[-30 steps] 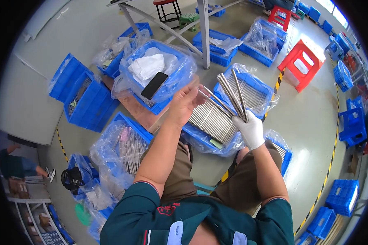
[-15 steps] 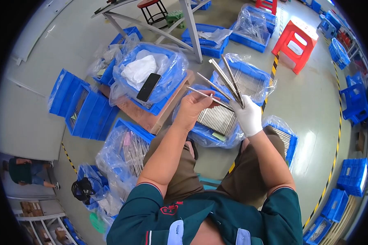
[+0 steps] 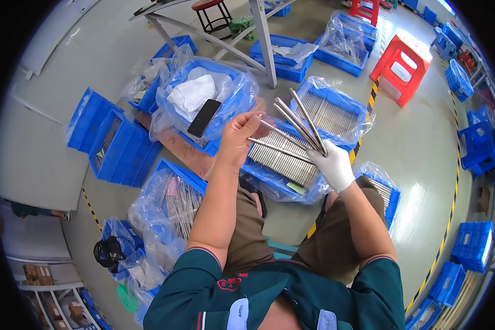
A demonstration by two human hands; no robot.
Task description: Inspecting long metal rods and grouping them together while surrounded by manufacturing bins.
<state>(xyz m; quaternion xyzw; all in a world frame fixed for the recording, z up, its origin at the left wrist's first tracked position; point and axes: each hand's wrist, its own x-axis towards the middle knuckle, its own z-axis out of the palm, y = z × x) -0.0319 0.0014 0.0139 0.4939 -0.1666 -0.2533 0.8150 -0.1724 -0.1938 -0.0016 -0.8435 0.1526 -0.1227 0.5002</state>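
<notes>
My right hand, in a white glove, is closed around several thin metal rods that fan out up and to the left. My bare left hand has its thumb and fingers closed at the far end of one metal rod from this bunch. Another rod of the bunch slants below it, with its tip near my left wrist. Under my hands, a blue crate lined with clear plastic holds a row of similar rods and a pale green slip.
Beyond it stands a second crate of rods. On the left, a plastic-lined crate holds white cloth and a black phone. More loose rods lie near my left knee. A red stool stands far right.
My left hand has moved left and slightly up, from along the rod to its outer end. The rods in my right hand are spread differently, and that hand has lowered slightly.
</notes>
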